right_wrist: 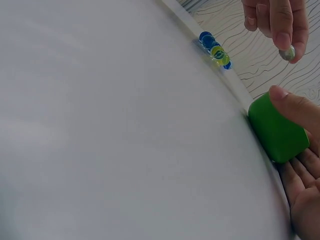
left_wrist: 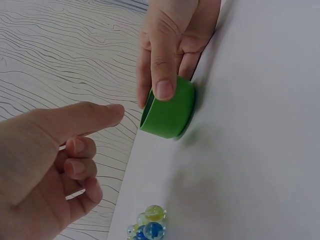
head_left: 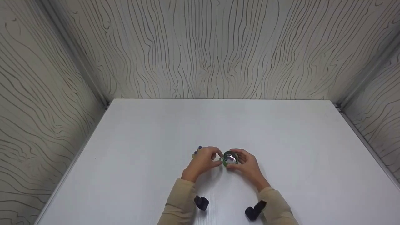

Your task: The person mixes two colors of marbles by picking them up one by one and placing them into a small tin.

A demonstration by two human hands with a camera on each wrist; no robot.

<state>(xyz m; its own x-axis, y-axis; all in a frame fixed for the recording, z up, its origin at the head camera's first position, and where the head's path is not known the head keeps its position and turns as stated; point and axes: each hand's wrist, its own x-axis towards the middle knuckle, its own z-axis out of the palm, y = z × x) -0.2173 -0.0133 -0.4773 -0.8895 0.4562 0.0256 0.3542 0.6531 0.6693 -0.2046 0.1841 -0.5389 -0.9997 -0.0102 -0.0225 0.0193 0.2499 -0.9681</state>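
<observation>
My left hand [head_left: 204, 158] pinches a small clear glass marble [right_wrist: 287, 53] between thumb and forefinger, just left of a round green cup [left_wrist: 172, 112]. In the right wrist view the marble hangs apart from the cup, above its rim. The cup stands on the white table, and its inside [head_left: 231, 158] looks shiny and silvery in the head view. My right hand [head_left: 249, 165] holds the cup from the right, thumb on the near side and fingers round the far side. Exactly what lies inside it is too small to tell.
A cluster of several blue, yellow and clear marbles [right_wrist: 216, 51] lies on the white table [head_left: 140, 131] to the left of the cup, partly behind my left hand in the head view. Wood-patterned walls [head_left: 203, 50] enclose the back and both sides.
</observation>
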